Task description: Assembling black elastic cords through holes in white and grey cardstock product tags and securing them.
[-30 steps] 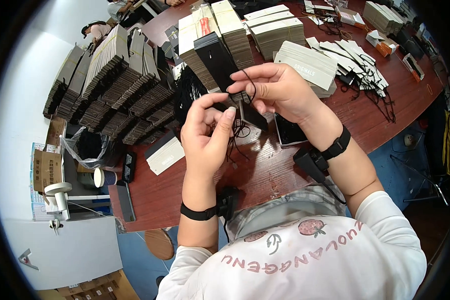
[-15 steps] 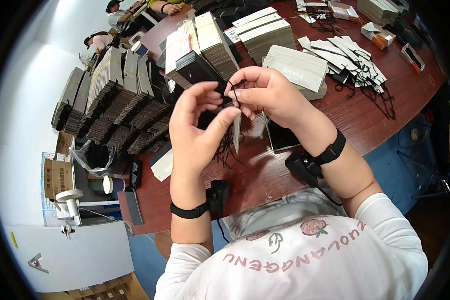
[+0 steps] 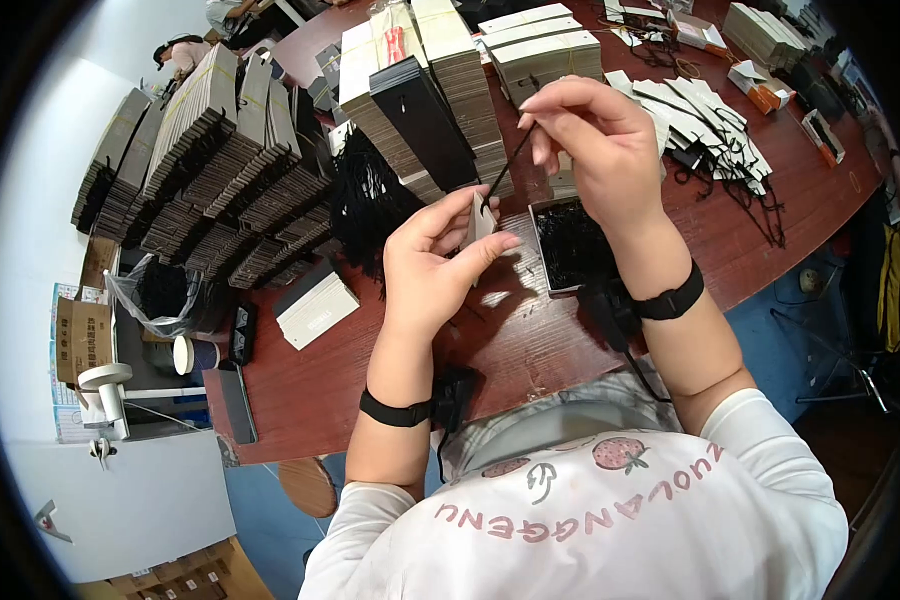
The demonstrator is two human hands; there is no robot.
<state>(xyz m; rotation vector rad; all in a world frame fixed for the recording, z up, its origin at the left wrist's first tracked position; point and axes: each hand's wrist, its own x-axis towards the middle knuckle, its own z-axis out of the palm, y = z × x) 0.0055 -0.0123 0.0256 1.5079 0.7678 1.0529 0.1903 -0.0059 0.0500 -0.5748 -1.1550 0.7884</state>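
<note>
Hands meet above a reddish-brown table [image 3: 530, 340], joined by one thin black string [image 3: 505, 168]. The left hand [image 3: 432, 262] pinches a small pale tag [image 3: 481, 222] between thumb and fingers, holding it upright over the table's near part. The right hand [image 3: 595, 140] is raised higher and further out, its thumb and forefinger pressed together on the upper end of the string, which runs taut and slanted down to the top of the tag. Both wrists carry black bands.

Just beside the right forearm, a shallow box of black strings [image 3: 568, 245] rests on the wood. Beyond the left hand lies a loose bundle of black cords [image 3: 368, 205], and behind it stand tall stacks of black-and-tan cards [image 3: 425, 95], leaning in rows. More rows of dark card stacks [image 3: 210, 170] fan out along the table's left side. To the far right, finished tags with strings [image 3: 710, 125] lie in an overlapping pile. A small white box [image 3: 315, 308] sits near the table's left edge, well apart from both hands. A clear plastic bag [image 3: 155, 295] hangs off the table's side.
</note>
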